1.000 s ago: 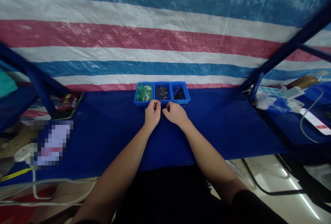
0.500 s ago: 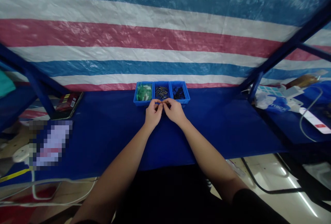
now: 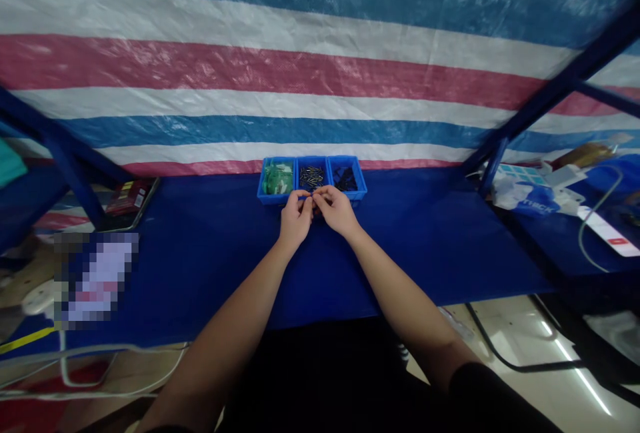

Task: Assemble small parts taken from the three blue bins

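My left hand point(image 3: 295, 218) and my right hand point(image 3: 338, 209) meet fingertip to fingertip on the blue table cover point(image 3: 210, 246), just in front of three small blue bins. Both hands are pinched closed on something too small to make out. The left bin point(image 3: 277, 178) holds green parts, the middle bin point(image 3: 313, 177) holds several small metal pins, and the right bin point(image 3: 347, 178) holds dark parts. My fingers sit right at the front rim of the middle bin.
A striped red, white and blue tarp point(image 3: 300, 73) hangs behind the bins. A dark box point(image 3: 129, 198) lies at the far left of the table. Blue frame bars point(image 3: 540, 103) stand at the right, with a white device point(image 3: 607, 233), cable and clutter beyond.
My hands, apart a second ago, have come together in front of the middle bin, and their fingertips now touch in a pinch.
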Tool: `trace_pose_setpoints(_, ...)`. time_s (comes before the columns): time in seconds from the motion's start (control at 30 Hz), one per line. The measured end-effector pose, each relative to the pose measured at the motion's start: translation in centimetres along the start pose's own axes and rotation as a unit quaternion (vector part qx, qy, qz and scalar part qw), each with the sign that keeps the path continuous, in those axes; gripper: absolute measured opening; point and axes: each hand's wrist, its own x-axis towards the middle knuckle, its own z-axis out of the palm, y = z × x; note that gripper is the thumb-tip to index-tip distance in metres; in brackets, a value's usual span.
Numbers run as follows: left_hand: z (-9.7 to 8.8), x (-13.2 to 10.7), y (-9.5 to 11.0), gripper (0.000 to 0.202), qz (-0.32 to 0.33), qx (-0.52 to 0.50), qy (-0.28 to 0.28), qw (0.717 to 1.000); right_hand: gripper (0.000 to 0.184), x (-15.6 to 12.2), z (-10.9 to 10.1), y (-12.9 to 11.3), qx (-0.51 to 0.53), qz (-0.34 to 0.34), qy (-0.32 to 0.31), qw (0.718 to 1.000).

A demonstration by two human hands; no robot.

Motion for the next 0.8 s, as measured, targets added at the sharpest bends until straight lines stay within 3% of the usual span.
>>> trace_pose_setpoints(0.33,-0.1,0.0,0.0,0.027,0.004,0.05,0.011,0.999,0.013,-0.2,-0.1,-0.3,-0.097,-0.043,0.032,0.994)
trace_pose_setpoints(0.6,-0.1,0.0,0.2,0.035,0.009,0.052,0.022,0.998,0.013,-0.4,0.1,-0.8,-0.106,-0.047,0.029,0.993)
trace_pose_setpoints(0.8,0.0,0.1,-0.1,0.028,0.004,0.029,0.013,0.999,0.023,-0.7,-0.1,-1.4,-0.157,-0.047,0.025,0.986)
